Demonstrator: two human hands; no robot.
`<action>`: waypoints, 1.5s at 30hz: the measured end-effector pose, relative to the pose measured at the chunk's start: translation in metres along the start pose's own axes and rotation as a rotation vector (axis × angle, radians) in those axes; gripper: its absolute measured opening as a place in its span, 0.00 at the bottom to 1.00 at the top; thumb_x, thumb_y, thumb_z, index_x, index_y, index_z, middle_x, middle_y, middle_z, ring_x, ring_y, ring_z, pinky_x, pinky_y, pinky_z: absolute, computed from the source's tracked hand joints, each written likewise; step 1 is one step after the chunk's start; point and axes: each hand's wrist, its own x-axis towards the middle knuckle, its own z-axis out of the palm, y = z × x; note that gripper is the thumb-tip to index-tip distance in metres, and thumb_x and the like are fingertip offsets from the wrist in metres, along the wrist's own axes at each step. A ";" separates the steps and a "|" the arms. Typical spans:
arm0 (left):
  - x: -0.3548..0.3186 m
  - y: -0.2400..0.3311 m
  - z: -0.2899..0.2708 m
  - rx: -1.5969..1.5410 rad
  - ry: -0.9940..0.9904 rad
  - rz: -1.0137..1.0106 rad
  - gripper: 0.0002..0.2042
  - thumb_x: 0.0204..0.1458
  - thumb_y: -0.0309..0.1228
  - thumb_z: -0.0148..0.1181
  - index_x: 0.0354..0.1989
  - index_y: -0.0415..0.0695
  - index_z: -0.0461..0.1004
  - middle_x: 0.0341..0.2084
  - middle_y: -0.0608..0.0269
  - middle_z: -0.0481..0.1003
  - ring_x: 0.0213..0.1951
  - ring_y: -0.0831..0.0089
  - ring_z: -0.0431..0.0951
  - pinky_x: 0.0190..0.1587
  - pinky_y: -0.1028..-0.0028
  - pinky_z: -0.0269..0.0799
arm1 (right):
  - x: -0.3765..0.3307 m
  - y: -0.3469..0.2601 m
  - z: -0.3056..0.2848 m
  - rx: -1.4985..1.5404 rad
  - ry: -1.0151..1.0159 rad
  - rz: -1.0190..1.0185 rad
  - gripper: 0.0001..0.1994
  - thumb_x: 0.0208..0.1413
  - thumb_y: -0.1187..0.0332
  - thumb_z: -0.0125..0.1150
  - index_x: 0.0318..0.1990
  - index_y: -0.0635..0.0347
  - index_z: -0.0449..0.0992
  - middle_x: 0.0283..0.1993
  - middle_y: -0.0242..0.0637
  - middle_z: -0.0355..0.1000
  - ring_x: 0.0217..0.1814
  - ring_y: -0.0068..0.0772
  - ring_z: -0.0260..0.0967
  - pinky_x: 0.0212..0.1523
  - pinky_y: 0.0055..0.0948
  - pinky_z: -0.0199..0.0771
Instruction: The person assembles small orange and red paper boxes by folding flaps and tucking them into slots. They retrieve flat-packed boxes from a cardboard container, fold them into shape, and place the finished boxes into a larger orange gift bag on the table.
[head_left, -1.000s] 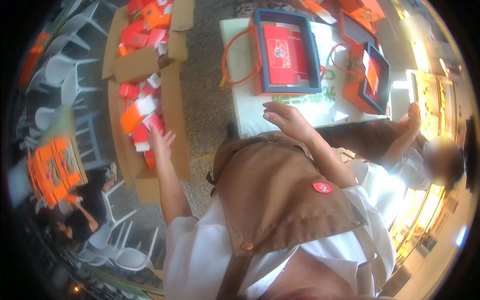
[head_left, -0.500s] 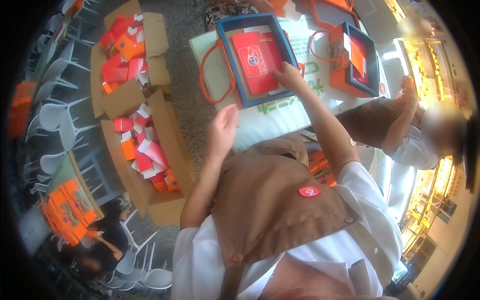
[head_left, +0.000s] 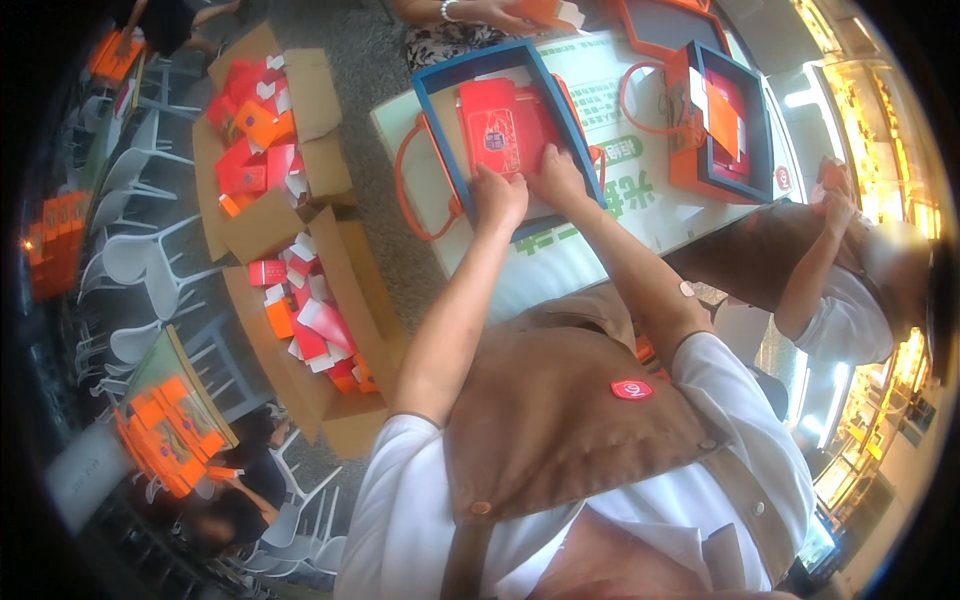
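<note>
A blue-rimmed gift box (head_left: 447,160) with orange rope handles stands on the table before me. Inside it lies a flat red box (head_left: 492,140) with a gold pattern, next to another red piece on its right. My left hand (head_left: 500,198) grips the near edge of the patterned red box, fingers closed. My right hand (head_left: 560,182) is beside it, its closed fingers on the red box's near right part. Both hands' fingertips are partly hidden. To the right is a second orange gift box (head_left: 690,165) with a blue rim, red and orange packets in it.
Open cardboard cartons (head_left: 290,370) of red, orange and white small boxes stand on the floor at left. A person's hand (head_left: 490,14) holds an orange piece across the white table (head_left: 520,270). A co-worker (head_left: 840,290) stands at right. White chairs (head_left: 140,260) line the far left.
My left hand has moved from outside the gift box onto the red box's near edge. My right hand has shifted slightly left and down. The gift box has turned and moved a little left.
</note>
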 end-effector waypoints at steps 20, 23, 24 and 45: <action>-0.062 0.061 -0.090 -0.599 0.052 0.232 0.17 0.67 0.28 0.48 0.61 0.33 0.64 0.48 0.55 0.76 0.48 0.73 0.76 0.54 0.72 0.71 | -0.079 0.000 -0.110 1.026 -0.285 -0.164 0.10 0.67 0.66 0.55 0.45 0.66 0.71 0.41 0.36 0.75 0.41 0.26 0.75 0.41 0.28 0.77; -0.078 0.065 -0.107 -0.722 0.046 0.143 0.13 0.68 0.27 0.46 0.56 0.34 0.68 0.47 0.58 0.77 0.47 0.74 0.76 0.52 0.73 0.72 | -0.097 -0.007 -0.121 0.990 -0.242 -0.239 0.16 0.69 0.60 0.51 0.52 0.67 0.70 0.45 0.36 0.75 0.48 0.25 0.73 0.48 0.30 0.76; -0.085 0.069 -0.112 -0.800 0.016 0.118 0.12 0.68 0.27 0.45 0.54 0.35 0.71 0.48 0.59 0.77 0.48 0.75 0.75 0.53 0.74 0.71 | -0.101 -0.011 -0.126 0.962 -0.201 -0.245 0.19 0.70 0.58 0.49 0.55 0.67 0.70 0.47 0.36 0.74 0.50 0.26 0.73 0.51 0.31 0.75; -0.185 0.029 -0.154 -0.764 -0.381 0.099 0.48 0.54 0.68 0.47 0.72 0.41 0.50 0.68 0.57 0.58 0.68 0.62 0.57 0.70 0.57 0.52 | -0.206 -0.056 -0.068 1.363 -0.137 -0.196 0.24 0.67 0.57 0.54 0.64 0.61 0.65 0.60 0.39 0.69 0.64 0.30 0.63 0.64 0.32 0.63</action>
